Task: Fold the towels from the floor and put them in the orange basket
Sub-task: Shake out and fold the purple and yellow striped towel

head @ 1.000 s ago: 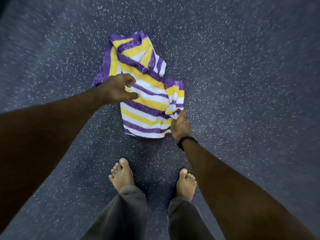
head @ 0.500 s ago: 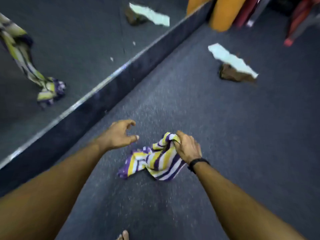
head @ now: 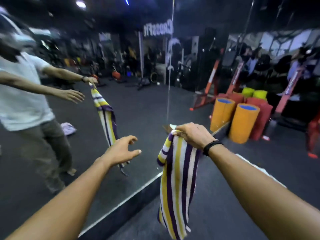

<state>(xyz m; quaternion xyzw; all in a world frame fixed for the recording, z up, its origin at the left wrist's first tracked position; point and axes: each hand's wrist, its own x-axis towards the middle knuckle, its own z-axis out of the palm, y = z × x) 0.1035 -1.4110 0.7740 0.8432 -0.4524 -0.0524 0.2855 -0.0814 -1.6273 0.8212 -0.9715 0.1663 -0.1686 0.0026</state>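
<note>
One view, head camera: both arms reach out in front of a wall mirror (head: 121,110).
Right hand (head: 194,135): pinches the top edge of the striped towel (head: 176,187), which hangs bunched, clear of the floor.
Left hand (head: 121,150): holds nothing, fingers spread and loosely curved, just beside the towel.
Risk: a one-point pinch may slip, or the bunched cloth may fold crooked unless the left hand finds a corner.
Floor (head: 225,213): dark, speckled.
Room: gym; orange rolls (head: 242,122) stand near the mirror; basket not identifiable.
</note>
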